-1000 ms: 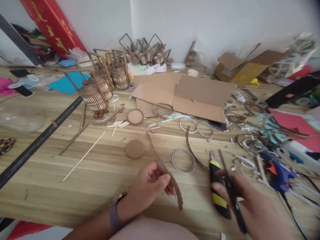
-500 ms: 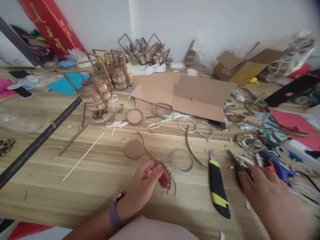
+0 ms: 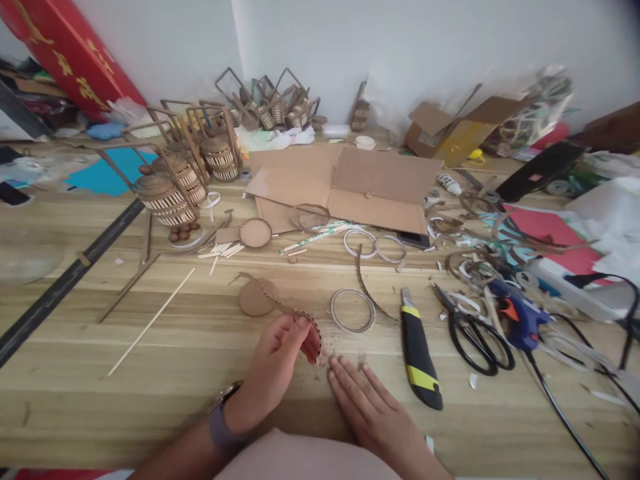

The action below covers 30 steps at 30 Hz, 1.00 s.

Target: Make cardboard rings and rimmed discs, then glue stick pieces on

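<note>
My left hand, with a watch on the wrist, pinches a curved strip of corrugated cardboard between thumb and fingers. The strip's far end reaches over a round cardboard disc. Flat on the wooden table lies my right hand, fingers stretched out, its tips beside brown crumbs just right of the strip's near end. A tape roll and a second corrugated strip lie beyond it. To its right are a black and yellow box cutter and black-handled scissors.
A blue glue gun with a trailing cord sits at right among scrap strips. Cardboard sheets lie at the back centre. Small handled baskets stand at back left. A thin white stick lies on the left.
My right hand has left the scissors and moved left onto the table near my left hand. The scissors lie free. The view has shifted somewhat right; my left hand still holds the strip.
</note>
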Tool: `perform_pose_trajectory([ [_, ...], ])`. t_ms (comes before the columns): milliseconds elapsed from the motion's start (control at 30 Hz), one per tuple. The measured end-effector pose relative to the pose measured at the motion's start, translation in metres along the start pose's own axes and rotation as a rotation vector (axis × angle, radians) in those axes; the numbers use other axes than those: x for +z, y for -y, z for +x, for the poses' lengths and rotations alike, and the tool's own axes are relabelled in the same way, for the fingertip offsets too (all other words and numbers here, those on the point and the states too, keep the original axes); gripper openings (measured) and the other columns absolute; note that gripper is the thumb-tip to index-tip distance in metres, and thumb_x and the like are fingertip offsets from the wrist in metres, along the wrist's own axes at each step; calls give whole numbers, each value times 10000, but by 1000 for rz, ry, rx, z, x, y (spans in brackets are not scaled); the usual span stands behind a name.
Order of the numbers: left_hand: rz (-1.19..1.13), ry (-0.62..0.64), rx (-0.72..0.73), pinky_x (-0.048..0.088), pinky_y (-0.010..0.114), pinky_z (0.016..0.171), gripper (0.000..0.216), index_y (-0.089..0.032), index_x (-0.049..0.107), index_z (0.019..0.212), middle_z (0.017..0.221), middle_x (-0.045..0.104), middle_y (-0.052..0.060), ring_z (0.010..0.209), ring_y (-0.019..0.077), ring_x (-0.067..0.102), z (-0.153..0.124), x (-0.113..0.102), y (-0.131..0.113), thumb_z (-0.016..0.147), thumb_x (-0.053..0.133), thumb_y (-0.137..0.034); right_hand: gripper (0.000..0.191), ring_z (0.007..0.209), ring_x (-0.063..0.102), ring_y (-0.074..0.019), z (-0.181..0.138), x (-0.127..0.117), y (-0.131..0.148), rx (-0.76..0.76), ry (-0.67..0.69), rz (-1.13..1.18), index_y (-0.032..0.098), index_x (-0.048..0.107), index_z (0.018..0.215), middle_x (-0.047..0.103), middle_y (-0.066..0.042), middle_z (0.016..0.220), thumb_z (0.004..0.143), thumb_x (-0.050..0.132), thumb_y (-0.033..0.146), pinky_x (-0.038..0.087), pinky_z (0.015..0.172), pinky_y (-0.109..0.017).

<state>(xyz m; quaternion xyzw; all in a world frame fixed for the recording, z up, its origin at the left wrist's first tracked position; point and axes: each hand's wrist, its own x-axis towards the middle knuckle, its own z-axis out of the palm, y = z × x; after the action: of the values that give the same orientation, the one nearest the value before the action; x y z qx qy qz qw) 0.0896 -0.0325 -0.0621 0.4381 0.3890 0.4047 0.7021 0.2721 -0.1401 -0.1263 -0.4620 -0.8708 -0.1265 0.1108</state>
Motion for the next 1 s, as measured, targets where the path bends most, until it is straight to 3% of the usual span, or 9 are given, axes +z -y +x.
perform_pose_trajectory([
  [200, -19, 15, -19, 461, 229, 538, 408, -157, 579, 655, 587, 630, 11, 533, 120, 561, 0, 5, -3, 842, 597, -519, 699, 1352, 426, -232, -49, -35, -45, 114, 117, -60, 76, 228, 1518, 427, -114, 1494, 904, 484, 289, 335, 1115, -374],
  [433, -24, 31, -16, 464, 223, 523, 385, -167, 549, 632, 572, 620, 0, 515, 113, 558, -1, 3, -2, 844, 596, -485, 686, 1270, 531, -261, -82, -37, -81, 203, 151, -74, 134, 113, 1548, 453, -117, 1472, 961, 407, 332, 477, 1005, -403],
  [600, 1, 25, 10, 467, 220, 528, 373, -164, 571, 649, 582, 630, 0, 523, 113, 566, -1, 2, -4, 868, 569, -466, 643, 1290, 506, -300, -104, -35, -72, 344, 124, -88, 154, 132, 1549, 402, -117, 1504, 976, 367, 325, 528, 951, -439],
  [800, 35, 35, 2, 473, 223, 540, 369, -161, 593, 652, 581, 634, -1, 525, 115, 575, -6, 4, -8, 878, 563, -451, 630, 1355, 419, -316, -125, -35, -40, 513, 82, -94, 175, 114, 1552, 362, -117, 1530, 981, 353, 294, 482, 1001, -485],
  [933, 37, 41, -2, 479, 221, 544, 359, -158, 602, 654, 587, 645, 2, 526, 113, 584, -8, 5, -9, 875, 575, -439, 610, 1287, 507, -297, -136, -47, -14, 571, 45, -142, 142, 175, 1541, 496, -148, 1436, 975, 360, 279, 479, 959, -434],
  [1000, 30, 42, 1, 478, 218, 538, 350, -158, 602, 651, 589, 651, 3, 521, 111, 584, -8, 5, -9, 871, 583, -430, 547, 1139, 621, -287, -144, -60, -4, 591, 48, -180, 140, 314, 1489, 620, -146, 1301, 966, 378, 284, 486, 864, -416],
])
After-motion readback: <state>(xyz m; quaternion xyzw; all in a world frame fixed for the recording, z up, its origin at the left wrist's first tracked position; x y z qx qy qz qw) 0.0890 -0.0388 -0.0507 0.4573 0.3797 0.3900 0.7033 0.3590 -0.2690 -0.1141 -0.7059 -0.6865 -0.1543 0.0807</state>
